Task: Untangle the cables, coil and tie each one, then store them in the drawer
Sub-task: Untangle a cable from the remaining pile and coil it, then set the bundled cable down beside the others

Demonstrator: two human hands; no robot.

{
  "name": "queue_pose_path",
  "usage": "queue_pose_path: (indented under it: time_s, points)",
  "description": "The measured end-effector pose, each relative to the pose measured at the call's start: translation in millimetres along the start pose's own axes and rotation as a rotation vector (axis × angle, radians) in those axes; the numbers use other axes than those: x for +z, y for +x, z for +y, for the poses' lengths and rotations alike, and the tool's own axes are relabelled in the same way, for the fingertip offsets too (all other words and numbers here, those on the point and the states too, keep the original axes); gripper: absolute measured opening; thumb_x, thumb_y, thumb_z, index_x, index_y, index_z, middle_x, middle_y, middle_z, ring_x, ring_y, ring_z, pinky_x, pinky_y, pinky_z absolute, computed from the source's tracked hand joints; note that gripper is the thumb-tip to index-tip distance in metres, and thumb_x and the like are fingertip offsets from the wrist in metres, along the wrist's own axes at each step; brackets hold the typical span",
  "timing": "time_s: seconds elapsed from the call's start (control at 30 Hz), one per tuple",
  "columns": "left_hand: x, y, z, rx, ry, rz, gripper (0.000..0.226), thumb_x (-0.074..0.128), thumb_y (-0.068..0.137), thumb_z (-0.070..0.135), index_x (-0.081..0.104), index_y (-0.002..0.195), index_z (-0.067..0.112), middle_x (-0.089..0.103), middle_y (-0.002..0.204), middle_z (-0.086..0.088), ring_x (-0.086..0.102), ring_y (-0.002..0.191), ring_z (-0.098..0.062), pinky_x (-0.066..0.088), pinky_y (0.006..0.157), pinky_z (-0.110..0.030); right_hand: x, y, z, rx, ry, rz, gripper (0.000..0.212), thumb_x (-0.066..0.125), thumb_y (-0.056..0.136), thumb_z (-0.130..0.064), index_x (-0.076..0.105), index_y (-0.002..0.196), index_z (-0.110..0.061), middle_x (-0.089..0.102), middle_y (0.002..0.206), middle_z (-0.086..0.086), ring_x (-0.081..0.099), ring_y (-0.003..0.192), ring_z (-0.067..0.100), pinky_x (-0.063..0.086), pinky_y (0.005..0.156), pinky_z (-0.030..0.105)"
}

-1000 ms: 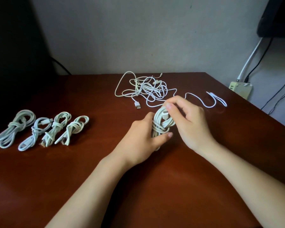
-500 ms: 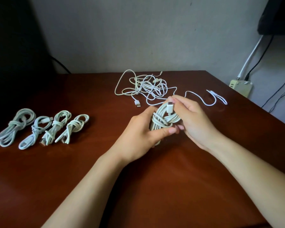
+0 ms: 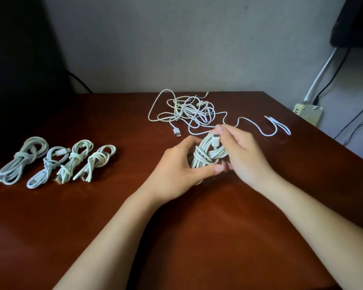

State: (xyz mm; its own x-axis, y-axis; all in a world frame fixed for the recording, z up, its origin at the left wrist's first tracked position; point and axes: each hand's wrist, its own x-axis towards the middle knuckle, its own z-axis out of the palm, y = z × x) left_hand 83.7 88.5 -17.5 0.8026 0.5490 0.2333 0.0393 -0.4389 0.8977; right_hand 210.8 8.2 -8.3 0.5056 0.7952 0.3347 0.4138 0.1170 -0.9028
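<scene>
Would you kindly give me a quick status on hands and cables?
Left hand grips the wrapped coil, right hand pinches its plug end. Four tied coils lie at left. Tangled pile lies behind.

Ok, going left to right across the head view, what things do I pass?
first tied coil, second tied coil, third tied coil, fourth tied coil, left hand, held coil, right hand, loose cable end, power strip. Tangled pile left out: it spans both hands.

Brown table (image 3: 113, 227): coiled cables (image 3: 78, 156), tangled cables (image 3: 189, 110).
</scene>
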Motion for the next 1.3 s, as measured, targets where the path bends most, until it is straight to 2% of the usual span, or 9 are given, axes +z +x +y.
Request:
queue_pose_path:
  time_s: [0.2,0.3,0.43,0.53,0.6,0.7,0.93,1.17,1.3]
  points:
    - [-2,2,-4,0.023,0.081,0.063,0.049,0.083,0.07,0.025,0.057,0.112,0.022,0.064,0.099,0.013,0.061,0.09,0.001,0.046,0.085,-0.014,-4,8,6,0.147,0.102,0.042,0.035,0.036,0.103,-0.028,0.055,0.081,-0.01,0.055,0.047,-0.003,0.046,0.035,0.009,0.029,0.035,0.018]
    - [0,3,-8,0.036,0.185,0.093,0.052,0.083,0.072,0.026,0.058,0.117,0.02,0.062,0.106,0.006,0.06,0.096,-0.008,0.047,0.09,-0.022,-6,13,14,0.237,0.179,0.044,0.036,0.035,0.103,-0.034,0.056,0.087,-0.01,0.058,0.056,0.007,0.046,0.041,0.014,0.03,0.038,0.02]
    - [2,4,-10,0.038,0.331,0.156,0.056,0.079,0.075,0.028,0.056,0.125,0.018,0.061,0.113,0.002,0.056,0.103,-0.009,0.039,0.086,-0.013,-3,15,19,0.329,0.262,0.01,0.028,0.038,0.102,-0.035,0.054,0.091,-0.015,0.059,0.067,0.009,0.05,0.044,0.014,0.037,0.044,0.022]
    - [0,4,-9,0.004,0.341,0.218,0.057,0.079,0.075,0.03,0.057,0.126,0.016,0.061,0.115,0.001,0.056,0.105,-0.01,0.033,0.08,-0.009,1,13,18,0.315,0.289,-0.024,0.017,0.043,0.102,-0.028,0.055,0.095,-0.018,0.062,0.073,0.009,0.055,0.052,0.015,0.043,0.051,0.022]
    - [0,3,-9,-0.012,0.345,0.25,0.056,0.078,0.076,0.03,0.057,0.125,0.014,0.062,0.117,-0.002,0.056,0.108,-0.013,0.032,0.079,-0.009,5,12,16,0.29,0.245,-0.063,0.012,0.048,0.099,-0.022,0.057,0.107,-0.017,0.064,0.079,0.007,0.058,0.059,0.014,0.048,0.058,0.024]
    - [-5,-2,-8,-0.008,0.39,0.284,0.054,0.076,0.078,0.03,0.057,0.124,0.011,0.061,0.118,-0.006,0.055,0.11,-0.017,0.029,0.076,-0.009,14,12,10,0.268,0.2,-0.131,0.034,0.055,0.095,-0.014,0.049,0.128,-0.019,0.068,0.091,0.011,0.061,0.069,0.016,0.052,0.072,0.033]
    - [-55,-48,-3,0.019,0.487,0.38,0.067,0.084,0.067,0.037,0.057,0.123,0.014,0.045,0.106,0.006,0.048,0.095,-0.006,0.03,0.073,0.002,63,6,-28,0.196,0.252,-0.268,0.034,0.058,0.093,-0.008,0.046,0.121,-0.025,0.069,0.088,0.005,0.063,0.069,0.011,0.05,0.07,0.03]
    - [-120,-122,11,-0.039,0.645,0.552,0.06,0.081,0.07,0.037,0.059,0.12,0.013,0.048,0.101,0.004,0.049,0.09,-0.009,0.041,0.072,-0.013,144,-5,-75,0.044,0.19,-0.429,0.024,0.061,0.092,-0.017,0.048,0.106,-0.031,0.071,0.091,0.002,0.066,0.075,0.008,0.05,0.067,0.025]
    - [-146,-159,15,-0.131,0.699,0.607,0.05,0.078,0.072,0.04,0.066,0.107,0.008,0.057,0.092,-0.004,0.056,0.084,-0.018,0.05,0.075,-0.038,188,-11,-89,-0.08,-0.053,-0.449,0.025,0.063,0.09,-0.031,0.056,0.114,-0.029,0.066,0.108,-0.004,0.063,0.101,0.014,0.051,0.09,0.035]
